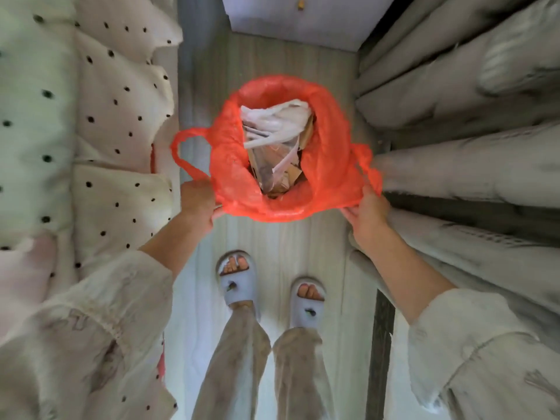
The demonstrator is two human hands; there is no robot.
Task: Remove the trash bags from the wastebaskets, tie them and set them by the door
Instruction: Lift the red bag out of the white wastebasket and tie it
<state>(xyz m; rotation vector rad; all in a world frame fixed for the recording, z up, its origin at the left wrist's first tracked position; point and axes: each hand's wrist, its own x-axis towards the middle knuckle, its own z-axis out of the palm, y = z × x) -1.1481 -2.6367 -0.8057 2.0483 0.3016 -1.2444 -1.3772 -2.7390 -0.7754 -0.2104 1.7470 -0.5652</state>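
Observation:
A red plastic trash bag [325, 159] hangs open in front of me above the floor, its mouth spread wide. Inside it lie crumpled white plastic and brownish paper trash [275, 137]. My left hand [197, 204] grips the bag's near-left rim, and one looped handle [185, 153] sticks out to the left. My right hand [368, 212] pinches the near-right rim by the other handle [368, 165]. No wastebasket shows under the bag; the bag hides whatever is beneath it.
A bed with a white dotted quilt [100, 116] runs along the left. Grey curtain folds [469, 116] hang on the right. A pale cabinet or door panel [297, 22] stands ahead. My slippered feet [239, 280] stand on the narrow light wooden floor strip.

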